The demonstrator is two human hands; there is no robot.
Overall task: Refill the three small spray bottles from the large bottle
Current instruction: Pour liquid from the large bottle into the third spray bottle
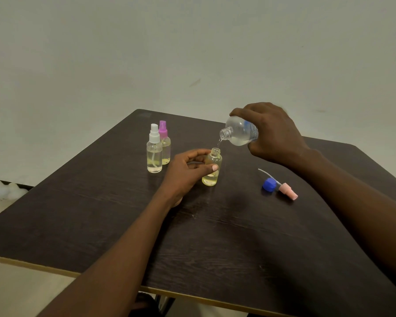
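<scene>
- From the head view, the right hand [274, 133] has its fingers wrapped around the big bottle [240, 131]. The bottle is tipped over, and a thin stream runs from its mouth.
- The left hand [185, 172] curls its thumb and fingers around the open small bottle [212, 168] — it stands on the dark table [215, 236], right under the stream.
- The white-top bottle [154, 154] and the purple-top bottle [165, 145] stand close together to the left.
- A blue cap [269, 184] and a pink spray top [287, 192] lie side by side to the right.
</scene>
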